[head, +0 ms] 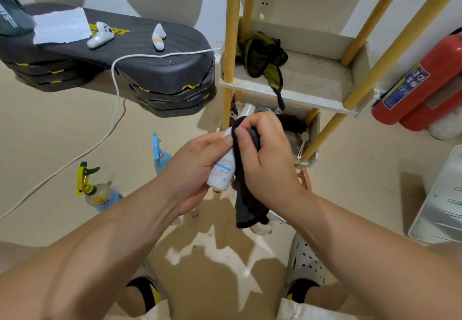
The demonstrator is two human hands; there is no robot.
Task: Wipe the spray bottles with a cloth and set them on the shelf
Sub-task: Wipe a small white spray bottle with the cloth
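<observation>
1. Your left hand [197,167], at the centre of the frame, is wrapped round the lower body of the white bottle [221,172]. It holds the bottle tilted, top pointing up toward the shelf [312,79]. That grip leaves the upper half free for wiping.
2. Your right hand [267,159] has its fingers curled round a bunched part of the black cloth [246,202], pressing it against the bottle's upper side. The rest of the cloth hangs loose below your wrist.
3. The bottle is in the air between your hands, just in front of the shelf's lower tray and not yet on any tray.
4. The shelf's upper tray, right of centre near the top, holds an olive bundle [260,54] at its left. The bare part to the right looks like the likely landing spot. The lower tray looks crowded and is partly hidden behind your hands.
5. On the floor at left of centre stand a blue spray bottle [160,154] and, lower left, a bottle with a yellow-green trigger [95,189]. Neither is touched, and both probably wait their turn, so the job looks far from done.
</observation>
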